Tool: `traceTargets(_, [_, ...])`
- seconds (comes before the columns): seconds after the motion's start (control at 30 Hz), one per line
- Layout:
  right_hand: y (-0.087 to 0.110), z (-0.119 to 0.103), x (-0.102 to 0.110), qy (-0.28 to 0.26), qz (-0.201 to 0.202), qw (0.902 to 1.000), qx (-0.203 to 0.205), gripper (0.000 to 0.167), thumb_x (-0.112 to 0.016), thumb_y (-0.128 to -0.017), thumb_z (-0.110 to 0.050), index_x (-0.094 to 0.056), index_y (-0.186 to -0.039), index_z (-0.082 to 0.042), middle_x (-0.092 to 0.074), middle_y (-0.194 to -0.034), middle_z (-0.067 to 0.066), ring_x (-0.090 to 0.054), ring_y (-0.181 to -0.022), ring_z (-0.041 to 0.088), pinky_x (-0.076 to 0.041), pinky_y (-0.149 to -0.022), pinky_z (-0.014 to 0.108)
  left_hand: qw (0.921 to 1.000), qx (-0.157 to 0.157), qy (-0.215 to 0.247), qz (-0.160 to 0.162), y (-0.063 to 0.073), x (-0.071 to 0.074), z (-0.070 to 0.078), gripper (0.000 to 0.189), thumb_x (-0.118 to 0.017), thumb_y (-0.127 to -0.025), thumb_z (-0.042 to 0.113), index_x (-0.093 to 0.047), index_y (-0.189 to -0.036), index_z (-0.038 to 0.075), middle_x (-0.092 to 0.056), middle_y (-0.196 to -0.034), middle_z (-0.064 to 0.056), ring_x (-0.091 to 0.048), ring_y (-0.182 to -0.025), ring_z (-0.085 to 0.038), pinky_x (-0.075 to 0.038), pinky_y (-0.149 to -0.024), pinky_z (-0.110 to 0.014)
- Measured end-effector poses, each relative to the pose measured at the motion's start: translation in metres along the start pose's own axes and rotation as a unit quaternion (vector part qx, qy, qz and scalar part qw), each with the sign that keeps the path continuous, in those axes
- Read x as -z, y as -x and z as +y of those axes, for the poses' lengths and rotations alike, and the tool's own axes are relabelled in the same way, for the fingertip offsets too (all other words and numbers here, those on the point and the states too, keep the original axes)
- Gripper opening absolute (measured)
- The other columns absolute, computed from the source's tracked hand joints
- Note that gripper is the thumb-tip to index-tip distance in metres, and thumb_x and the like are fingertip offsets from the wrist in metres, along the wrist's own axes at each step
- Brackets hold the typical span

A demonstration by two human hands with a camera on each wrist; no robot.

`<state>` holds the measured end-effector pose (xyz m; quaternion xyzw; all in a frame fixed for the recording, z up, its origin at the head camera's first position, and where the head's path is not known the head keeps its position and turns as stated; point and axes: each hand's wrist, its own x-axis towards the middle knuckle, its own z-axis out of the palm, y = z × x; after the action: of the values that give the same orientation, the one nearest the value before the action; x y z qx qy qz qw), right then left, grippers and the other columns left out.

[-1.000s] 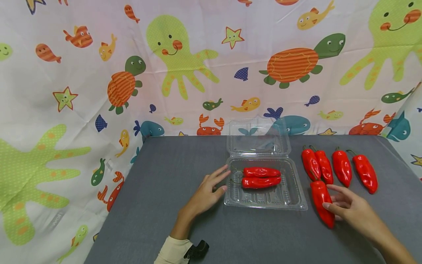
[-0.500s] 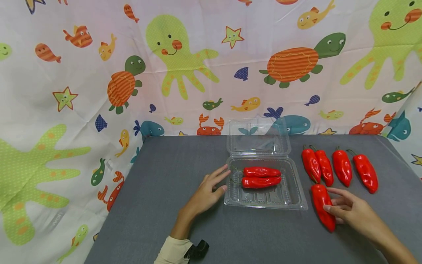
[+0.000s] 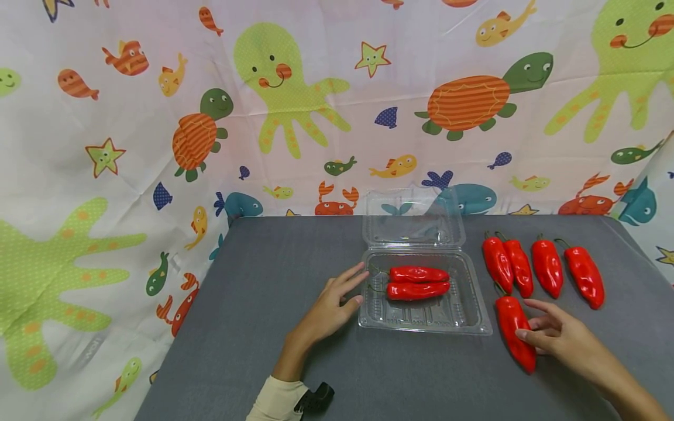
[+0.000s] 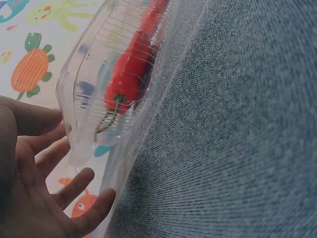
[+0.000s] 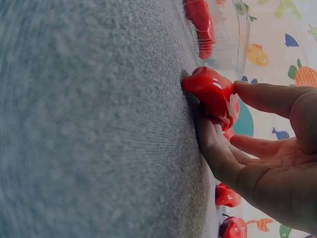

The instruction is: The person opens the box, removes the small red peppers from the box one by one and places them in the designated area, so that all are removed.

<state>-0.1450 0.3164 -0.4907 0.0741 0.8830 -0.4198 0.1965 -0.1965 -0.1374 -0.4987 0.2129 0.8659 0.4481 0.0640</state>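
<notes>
My right hand (image 3: pixel 571 339) pinches a long red pepper (image 3: pixel 512 324) between thumb and fingers, on the table to the right of a clear plastic clamshell box (image 3: pixel 426 328). In the right wrist view the thumb presses the pepper's (image 5: pixel 210 91) side and the other fingers reach under it, low over the cloth. Two red peppers (image 3: pixel 418 290) lie side by side in the box, stems to the left. With fingers spread, my left hand (image 3: pixel 329 307) is at the box's left rim; in the left wrist view its fingertips (image 4: pixel 57 119) meet the clear wall.
Several more red peppers (image 3: pixel 546 269) lie in a row at the right, stems pointing away, just beyond the held one. The box's raised lid (image 3: pixel 413 228) leans back toward a printed sea-animal cloth (image 3: pixel 389 140). Grey cloth (image 3: pixel 253 280) covers the table.
My right hand has drawn the pepper slightly toward me, away from the row behind it. My left hand and the box have stayed in place.
</notes>
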Motion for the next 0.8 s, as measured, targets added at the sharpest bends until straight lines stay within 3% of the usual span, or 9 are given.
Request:
traceTargets(0.2, [-0.001,0.001,0.002,-0.001,-0.011,0.9999,-0.010,0.095,-0.075,-0.098,-0.043,-0.025,-0.161,0.007,-0.064,-0.126,0.029,-0.071,-0.098,0.022,-0.064,-0.080,0.042,1.0000,0.001,-0.001,0.001,0.000,-0.001,0.000,0.057,-0.060,-0.105,0.018,-0.049,-0.160,0.019,-0.031,-0.172,0.015,-0.039,-0.144,-0.022,-0.046,-0.111,-0.053])
traceTargets(0.4, [0.001,0.000,0.005,0.002,0.003,1.0000,0.006,0.091,-0.072,-0.100,-0.042,-0.026,-0.160,0.009,-0.059,-0.131,0.035,-0.072,-0.100,0.025,-0.064,-0.078,0.039,1.0000,0.005,-0.003,0.001,0.000,-0.001,0.000,0.057,-0.060,-0.105,0.019,-0.049,-0.160,0.020,-0.031,-0.172,0.016,-0.040,-0.143,-0.021,-0.047,-0.111,-0.052])
traceTargets(0.63, [0.003,-0.008,0.008,0.034,0.053,0.9975,0.032,0.087,-0.070,-0.101,-0.044,-0.031,-0.159,0.007,-0.056,-0.138,0.038,-0.069,-0.109,0.038,-0.063,-0.080,0.047,1.0000,0.007,-0.002,0.000,0.000,-0.001,-0.001,0.057,-0.060,-0.105,0.019,-0.049,-0.161,0.020,-0.031,-0.172,0.017,-0.039,-0.143,-0.022,-0.046,-0.112,-0.053])
traceTargets(0.8, [0.006,-0.018,0.009,0.047,0.101,0.9918,0.063,0.085,-0.072,-0.100,-0.042,-0.034,-0.159,0.007,-0.057,-0.139,0.036,-0.066,-0.113,0.045,-0.060,-0.073,0.033,1.0000,0.006,-0.002,0.000,0.000,-0.001,-0.001,0.057,-0.060,-0.105,0.019,-0.049,-0.160,0.019,-0.031,-0.172,0.017,-0.040,-0.142,-0.022,-0.046,-0.111,-0.053])
